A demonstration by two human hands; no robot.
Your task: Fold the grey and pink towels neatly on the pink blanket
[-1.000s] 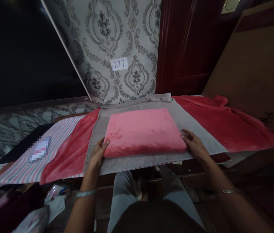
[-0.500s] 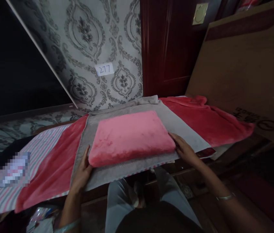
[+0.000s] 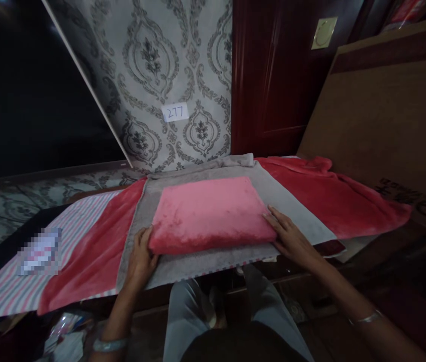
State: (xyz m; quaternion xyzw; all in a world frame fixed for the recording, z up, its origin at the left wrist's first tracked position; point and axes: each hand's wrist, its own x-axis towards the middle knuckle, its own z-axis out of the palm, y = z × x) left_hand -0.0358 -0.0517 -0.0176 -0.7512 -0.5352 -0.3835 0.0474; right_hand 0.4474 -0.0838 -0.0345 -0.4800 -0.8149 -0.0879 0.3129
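Observation:
A folded pink plush blanket (image 3: 213, 213) lies as a thick rectangular bundle on a grey cloth (image 3: 295, 206). My left hand (image 3: 143, 259) is at its near left corner, with fingers curled against the side and thumb low by the front edge. On the opposite side, my right hand (image 3: 290, 236) rests against the right edge, its fingers stretched and slightly apart over the top. The undersides of both hands are hidden. Red plush fabric (image 3: 311, 196) spreads to the right of the grey cloth, and more shows on its left.
Striped cloth (image 3: 80, 216) hangs at the left, with a blurred patch on it. A dark screen (image 3: 39, 100) stands behind it. A large cardboard box (image 3: 386, 115) leans at the right. The patterned wall (image 3: 193, 75) bears a paper marked 277 (image 3: 175, 111).
The view has shifted slightly, moving the scene rightward. My left fingers have curled in more at the corner, and my right fingers have come further onto the blanket's top.

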